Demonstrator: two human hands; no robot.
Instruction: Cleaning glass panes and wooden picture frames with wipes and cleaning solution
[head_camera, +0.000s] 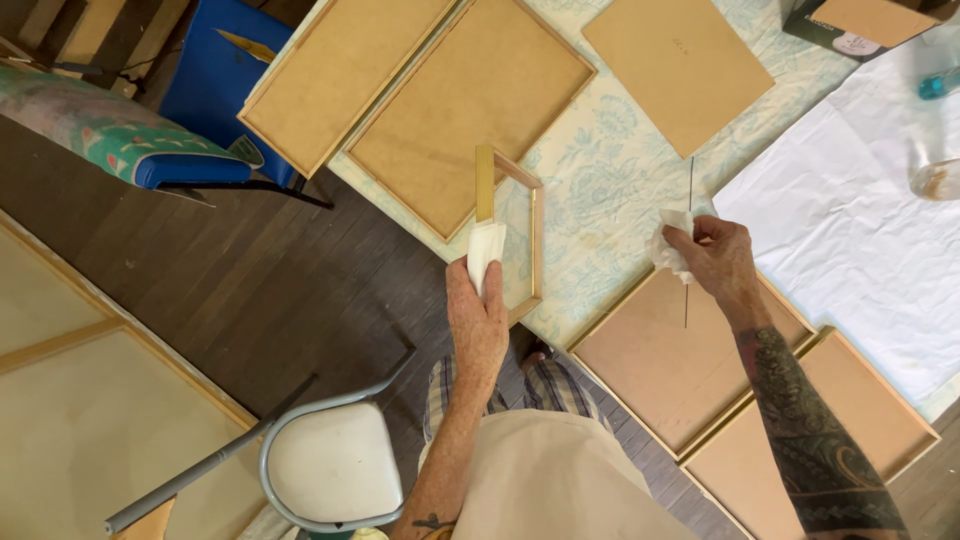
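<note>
My left hand (477, 310) grips a small empty wooden frame (536, 240) through a folded white cloth (486, 250), holding it upright over the table's near edge. My right hand (716, 257) pinches a crumpled white cloth (668, 245) beside a thin dark rod (689, 230) that lies on the table. Just below the right hand lies a frame with a brown backing board (670, 365).
Several more backed frames (470, 100) and a loose brown board (677, 65) lie on the floral tablecloth (600, 180). White paper (850, 230) covers the right side. A white metal chair (335, 465) stands at lower left, with large canvases (90, 420) on the dark floor.
</note>
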